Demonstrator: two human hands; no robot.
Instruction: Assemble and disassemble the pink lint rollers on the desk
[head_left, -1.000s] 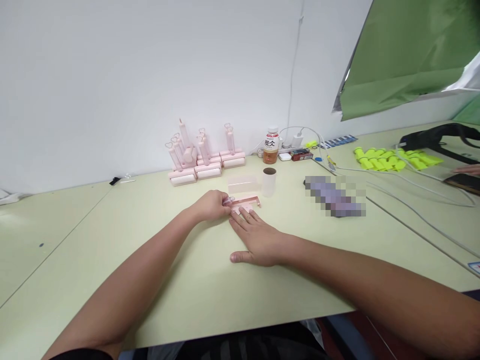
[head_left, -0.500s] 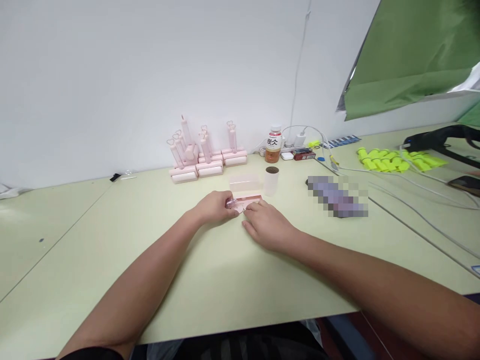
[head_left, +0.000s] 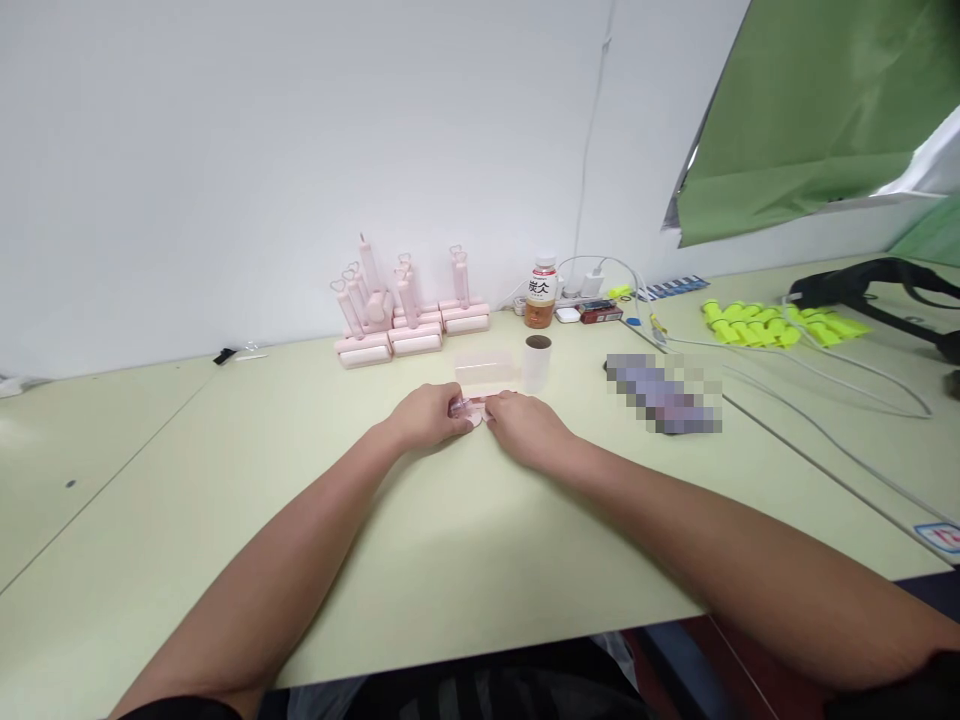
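Note:
Between my two hands, low over the table, is a pink plastic lint roller part point(head_left: 475, 411), mostly covered by fingers. My left hand point(head_left: 429, 416) is closed on its left end, where a clear, shiny piece shows at the fingertips. Against the right end my right hand point(head_left: 529, 428) has its fingers bent and pressed together, gripping it. Just behind lies a translucent pale pink cover point(head_left: 482, 367). A white sticky roll point(head_left: 536, 366) with a brown cardboard core stands upright beside the cover, to the right.
Several pink lint rollers point(head_left: 416, 338) stand by the wall, handles up. Right of them are a labelled bottle point(head_left: 541, 292), white cables and small boxes. A pixelated dark object point(head_left: 664, 394) lies on the right, with yellow pieces point(head_left: 750, 325) and a black strap point(head_left: 862, 285) farther off.
My right hand has shifted slightly left, and its fingers have closed in on the pink part, covering more of it. My left hand keeps its hold. The view has turned slightly.

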